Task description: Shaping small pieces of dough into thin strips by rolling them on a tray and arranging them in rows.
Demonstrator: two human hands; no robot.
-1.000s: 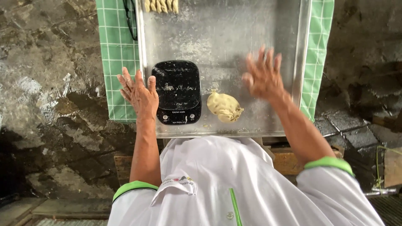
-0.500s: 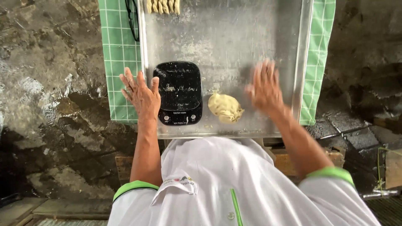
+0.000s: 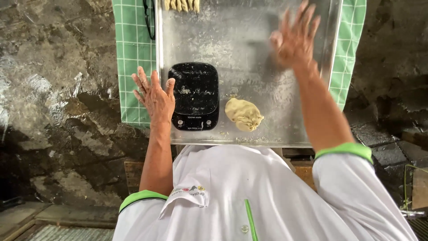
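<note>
A pale lump of dough (image 3: 244, 114) lies on a large floured metal tray (image 3: 249, 53), just right of a black kitchen scale (image 3: 195, 96). My left hand (image 3: 154, 96) rests flat with fingers spread on the tray's left edge, beside the scale, holding nothing. My right hand (image 3: 295, 38) is blurred over the far right of the tray, fingers spread and palm down, nothing in it. It is well beyond the dough.
A green checked cloth (image 3: 131, 53) lies under the tray and shows on both sides. Several small shaped dough pieces (image 3: 180, 4) line the tray's far edge. A dark thin object (image 3: 149, 18) lies on the cloth at upper left. Rough stone floor surrounds the table.
My right hand has swept away from me across the tray, from near the dough toward the far right. The left hand, scale and dough have stayed put.
</note>
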